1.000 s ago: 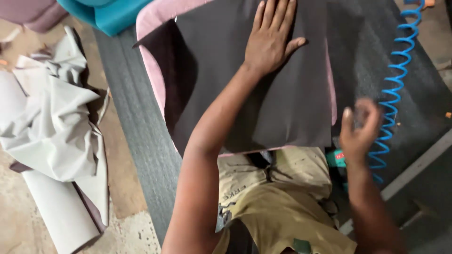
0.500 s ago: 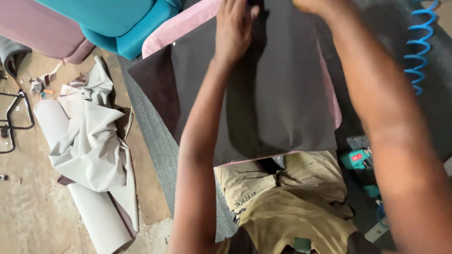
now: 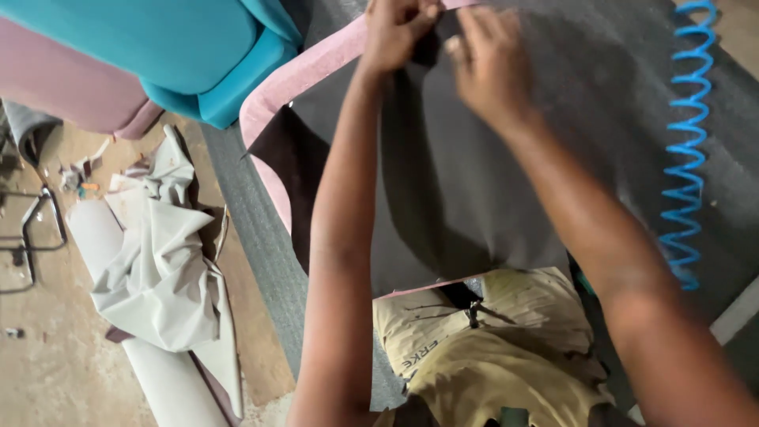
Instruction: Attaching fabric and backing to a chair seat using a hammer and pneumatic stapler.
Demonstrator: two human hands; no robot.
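Head view, single frame. Dark grey-brown sheet of upholstery material [image 3: 474,174], centre of frame, draped over a pink foam cushion [image 3: 273,119] whose edge shows along the sheet's left side, at top centre, and as a thin strip under the sheet's lower edge. Left hand [image 3: 395,32], top centre, fingers curled and closed, pinching the far edge of the sheet at the cushion's top. Right hand [image 3: 490,67], just right of it, fingers bent down and pressed onto the same edge, thumb side touching the material; hands nearly together, exact grip of the right partly hidden by its own back. Both forearms running from lower frame up to the top, left arm crossing the sheet's middle, right arm crossing its right part. Grey carpeted worktop [image 3: 261,261] beneath cushion and sheet, visible as a band at left of the cushion and again at upper right. Blue coiled air hose [image 3: 684,142], right side of frame, lying on the worktop, apart from the sheet. Khaki trousers [image 3: 490,348], lower centre, below the sheet's near edge. Teal cushion [image 3: 182,47], upper left, above a dusty-pink cushion [image 3: 63,87] at far left. Crumpled pale grey material and roll [image 3: 166,269], lower left on the floor.
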